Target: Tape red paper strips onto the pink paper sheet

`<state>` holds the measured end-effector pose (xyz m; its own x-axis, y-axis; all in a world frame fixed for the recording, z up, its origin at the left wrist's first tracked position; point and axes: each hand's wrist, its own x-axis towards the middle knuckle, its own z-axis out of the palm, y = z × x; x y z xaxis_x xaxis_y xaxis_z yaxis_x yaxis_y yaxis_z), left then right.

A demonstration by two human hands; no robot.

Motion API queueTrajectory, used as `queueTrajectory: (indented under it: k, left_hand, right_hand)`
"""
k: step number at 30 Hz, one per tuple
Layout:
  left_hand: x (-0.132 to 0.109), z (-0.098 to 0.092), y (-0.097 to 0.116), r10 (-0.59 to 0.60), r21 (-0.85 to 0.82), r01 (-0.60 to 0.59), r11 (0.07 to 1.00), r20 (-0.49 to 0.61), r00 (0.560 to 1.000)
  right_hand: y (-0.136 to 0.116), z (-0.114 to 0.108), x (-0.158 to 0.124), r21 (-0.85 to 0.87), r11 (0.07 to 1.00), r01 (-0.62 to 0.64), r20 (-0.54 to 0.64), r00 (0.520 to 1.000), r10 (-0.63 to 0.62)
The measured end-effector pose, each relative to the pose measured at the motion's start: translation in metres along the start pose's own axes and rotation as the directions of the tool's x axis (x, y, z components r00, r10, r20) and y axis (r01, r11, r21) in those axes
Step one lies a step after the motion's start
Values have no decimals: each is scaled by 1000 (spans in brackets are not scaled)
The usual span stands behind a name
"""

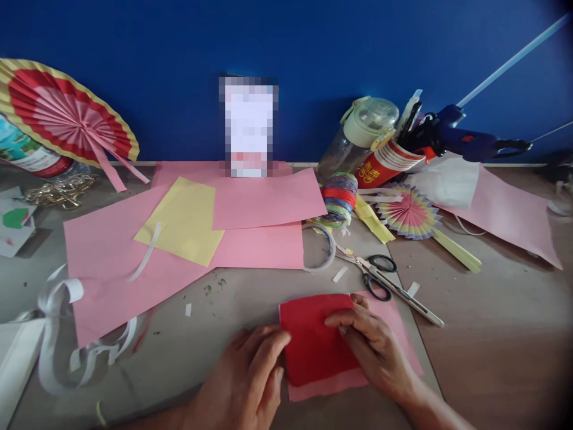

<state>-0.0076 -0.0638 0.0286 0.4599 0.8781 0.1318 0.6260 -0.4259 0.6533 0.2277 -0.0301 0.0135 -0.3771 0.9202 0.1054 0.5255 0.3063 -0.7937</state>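
A red sheet of paper [316,340] lies over a pink sheet [329,385] near the front of the table. My left hand [250,373] has its fingers curled at the left edge of these sheets, with the thumb close under the forefinger. At the upper right of the red sheet, my right hand [376,346] pinches the paper between thumb and fingers. Another pink piece [400,334] shows behind my right hand. Black-handled scissors [376,278] and a slim metal cutter [407,298] rest just beyond it.
Large pink sheets [268,245] and a yellow sheet [183,221] spread behind the hands. White tape strips [49,352] curl at left. Along the blue wall stand a phone [248,128], a bottle [353,137] and red cups [387,164]. Folded paper fans [67,113] lean or lie around.
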Motion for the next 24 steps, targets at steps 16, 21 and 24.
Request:
queueTrajectory:
  k: [16,21,24]
  left_hand:
    - [-12,10,-5,-83,-189,85,978,19,996]
    - [-14,14,-4,-78,-283,69,957,-23,997]
    - [-14,15,-1,-126,-455,123,882,25,992]
  right_hand:
    - [2,-1,-2,-19,999,31,5,1000,-31]
    - [0,-3,0,-14,1000,24,-24,999,-24]
    - [3,-3,-3,-7,1000,9,-19,1000,-9]
